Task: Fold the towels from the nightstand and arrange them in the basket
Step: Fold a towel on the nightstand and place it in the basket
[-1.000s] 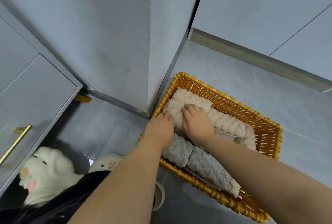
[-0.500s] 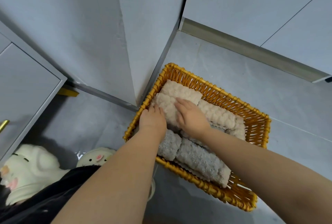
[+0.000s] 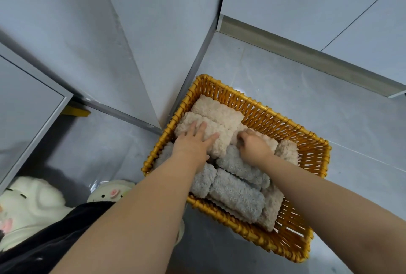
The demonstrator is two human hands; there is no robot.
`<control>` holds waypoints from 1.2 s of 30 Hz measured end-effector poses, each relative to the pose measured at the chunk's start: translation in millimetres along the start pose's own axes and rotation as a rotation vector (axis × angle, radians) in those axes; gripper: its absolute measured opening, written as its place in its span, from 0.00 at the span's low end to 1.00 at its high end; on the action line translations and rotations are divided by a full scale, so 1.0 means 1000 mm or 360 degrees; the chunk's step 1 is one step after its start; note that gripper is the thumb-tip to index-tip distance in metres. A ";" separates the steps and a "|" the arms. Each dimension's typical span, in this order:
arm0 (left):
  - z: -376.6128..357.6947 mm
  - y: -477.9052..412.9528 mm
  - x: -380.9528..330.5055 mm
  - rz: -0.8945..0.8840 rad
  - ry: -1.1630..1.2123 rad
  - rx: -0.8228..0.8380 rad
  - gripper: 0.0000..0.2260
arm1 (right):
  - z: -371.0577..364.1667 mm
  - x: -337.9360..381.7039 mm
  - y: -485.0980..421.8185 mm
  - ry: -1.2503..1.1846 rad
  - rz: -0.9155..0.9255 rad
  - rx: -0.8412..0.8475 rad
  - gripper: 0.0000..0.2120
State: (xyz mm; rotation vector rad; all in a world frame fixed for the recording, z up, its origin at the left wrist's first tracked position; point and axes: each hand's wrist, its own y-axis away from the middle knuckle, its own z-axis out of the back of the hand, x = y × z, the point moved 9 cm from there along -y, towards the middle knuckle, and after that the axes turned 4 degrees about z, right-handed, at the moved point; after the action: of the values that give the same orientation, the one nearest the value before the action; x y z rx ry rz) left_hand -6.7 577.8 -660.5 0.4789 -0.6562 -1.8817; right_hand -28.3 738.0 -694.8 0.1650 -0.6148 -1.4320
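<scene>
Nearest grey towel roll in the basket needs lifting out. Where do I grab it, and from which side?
Grip the grey towel roll across its middle, coming straight down from above. It lies lengthwise against the near wall of the basket, and both its ends butt against other towels, so probably only its top and narrow width are free to pinch.
</scene>
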 end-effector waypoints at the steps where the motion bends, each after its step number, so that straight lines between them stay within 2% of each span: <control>1: -0.002 -0.002 0.001 0.0000 -0.0030 0.0023 0.31 | 0.000 -0.001 -0.002 -0.0021 0.0002 0.0018 0.13; 4: -0.017 -0.003 0.002 0.0051 -0.0106 0.0150 0.31 | -0.003 -0.001 -0.002 -0.0072 -0.0014 0.0095 0.15; 7: -0.022 -0.002 0.003 0.0087 -0.0012 0.0209 0.33 | -0.003 0.001 0.004 -0.0125 -0.0028 0.0116 0.17; 12: -0.001 0.001 0.001 0.0096 0.0071 0.0112 0.40 | 0.021 0.009 0.033 0.0024 0.0139 -0.0267 0.12; 14: 0.002 0.004 -0.004 0.0108 0.0055 0.0109 0.40 | 0.014 0.011 0.038 0.0060 0.0189 -0.0152 0.13; 18: 0.008 0.007 -0.011 0.0112 -0.0060 0.0054 0.37 | -0.014 0.011 0.042 0.0007 0.0159 0.0243 0.27; 20: 0.011 0.006 -0.015 0.0064 -0.0150 -0.0017 0.35 | -0.022 0.011 0.047 0.0036 0.0174 0.0286 0.31; 22: 0.011 0.005 -0.023 -0.0016 -0.0189 -0.0070 0.36 | -0.027 0.012 0.055 0.0319 0.0260 0.0298 0.32; 24: 0.006 0.005 -0.027 -0.0042 -0.0152 -0.0028 0.36 | -0.028 0.003 0.061 0.0544 0.0229 0.0281 0.30; 26: 0.001 0.004 -0.028 -0.0026 -0.0108 0.0034 0.37 | -0.029 -0.006 0.065 0.0585 0.0171 0.0305 0.30; 28: 0.000 0.005 -0.027 -0.0017 -0.0119 0.0055 0.38 | -0.031 -0.003 0.068 0.0503 0.0272 0.0336 0.31; 30: 0.002 0.004 -0.029 -0.0024 -0.0150 0.0039 0.39 | -0.019 0.009 0.073 0.0271 0.0413 0.0196 0.27; 32: 0.004 0.005 -0.032 -0.0047 -0.0199 0.0013 0.38 | 0.013 0.009 0.077 0.0099 0.0412 -0.0248 0.19; 34: 0.007 0.006 -0.038 -0.0086 -0.0252 -0.0005 0.38 | 0.049 -0.021 0.084 -0.0073 0.0029 -0.0746 0.12; 36: 0.009 0.007 -0.045 -0.0139 -0.0318 -0.0034 0.38 | 0.062 -0.066 0.093 -0.0338 -0.0519 -0.1003 0.10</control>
State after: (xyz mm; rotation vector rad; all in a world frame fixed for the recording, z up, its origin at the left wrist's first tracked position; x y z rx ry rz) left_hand 9.5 619.1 -648.1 0.3120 -0.7560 -2.0345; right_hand 21.8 831.2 -619.9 -0.4063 -0.2868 -1.9090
